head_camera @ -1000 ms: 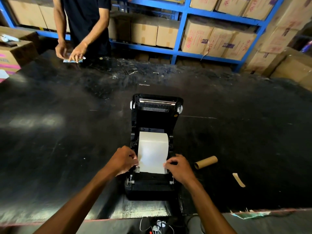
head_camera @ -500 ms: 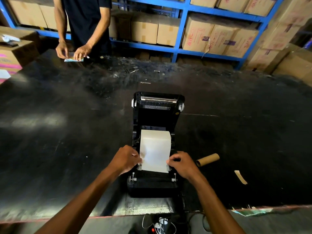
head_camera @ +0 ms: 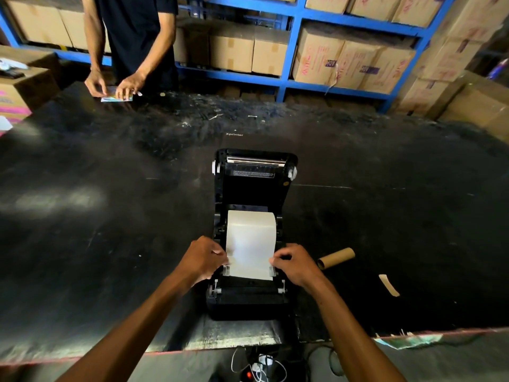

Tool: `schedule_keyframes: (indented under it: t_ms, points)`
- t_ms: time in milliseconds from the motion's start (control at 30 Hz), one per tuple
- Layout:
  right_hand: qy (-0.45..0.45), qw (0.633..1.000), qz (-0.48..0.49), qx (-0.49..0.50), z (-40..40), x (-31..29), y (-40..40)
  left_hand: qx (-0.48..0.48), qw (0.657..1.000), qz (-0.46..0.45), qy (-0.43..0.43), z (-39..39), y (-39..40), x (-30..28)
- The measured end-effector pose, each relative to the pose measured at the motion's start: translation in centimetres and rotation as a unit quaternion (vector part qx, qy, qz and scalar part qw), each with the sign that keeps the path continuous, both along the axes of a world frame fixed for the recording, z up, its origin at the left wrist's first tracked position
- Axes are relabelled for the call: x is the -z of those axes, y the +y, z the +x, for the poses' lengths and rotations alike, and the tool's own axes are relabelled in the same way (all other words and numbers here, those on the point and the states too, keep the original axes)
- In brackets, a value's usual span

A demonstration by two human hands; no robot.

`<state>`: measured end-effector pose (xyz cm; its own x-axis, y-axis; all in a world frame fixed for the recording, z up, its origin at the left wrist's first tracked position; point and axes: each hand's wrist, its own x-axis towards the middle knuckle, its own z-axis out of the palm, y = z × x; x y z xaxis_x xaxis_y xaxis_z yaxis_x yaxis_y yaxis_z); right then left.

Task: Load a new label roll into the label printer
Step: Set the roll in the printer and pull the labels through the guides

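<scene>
Black printer (head_camera: 249, 301) sits at the near table edge (head_camera: 82, 271), lid (head_camera: 254, 175) tipped open away from me. My left hand (head_camera: 202, 261) pinches the left edge of the white label strip (head_camera: 250, 244); my right hand (head_camera: 296, 264) pinches its right edge, fingers curled. Strip runs from the roll in the bay down to the front guides. Right of it, bare cardboard core (head_camera: 336, 257) and paper scrap (head_camera: 388, 284). Far side: another person (head_camera: 132, 37) handling a small packet (head_camera: 117, 95).
</scene>
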<state>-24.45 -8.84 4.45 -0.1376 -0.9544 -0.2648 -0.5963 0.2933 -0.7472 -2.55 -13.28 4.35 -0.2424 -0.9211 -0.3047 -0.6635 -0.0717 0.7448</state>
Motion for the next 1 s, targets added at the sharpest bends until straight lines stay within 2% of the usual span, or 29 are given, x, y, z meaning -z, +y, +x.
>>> schedule_keyframes:
  t_ms: [233, 433, 567, 700, 767, 900, 1000]
  points:
    - [-0.019, 0.998, -0.009, 0.053, 1.0, 0.9, 0.3, -0.005, 0.999, 0.016, -0.029, 0.0, -0.1, -0.1]
    - [-0.031, 0.999, 0.039, 0.023, 0.4, 0.2, 0.1, -0.021, 1.000, -0.005, -0.015, -0.1, -0.2, -0.1]
    - [-0.077, 0.995, 0.026, 0.051, 0.6, 0.2, 0.2, 0.016, 0.999, 0.004, -0.042, 0.0, -0.2, -0.2]
    - [-0.047, 0.998, 0.019, 0.033, 0.6, 0.9, 0.4, 0.026, 0.999, -0.005, -0.035, 0.2, -0.2, -0.4]
    - [-0.045, 0.999, -0.001, 0.024, 0.6, 0.8, 0.8, 0.016, 0.999, -0.015, -0.027, 0.2, -0.2, -0.2]
    - [-0.039, 0.994, -0.100, 0.032, 0.0, 0.9, 2.4, 0.020, 0.999, 0.017, -0.040, 0.0, -0.3, -0.1]
    - [-0.026, 0.992, -0.113, -0.045, -0.6, 1.1, 4.3, 0.023, 0.999, 0.021, -0.040, 0.0, -0.4, 0.0]
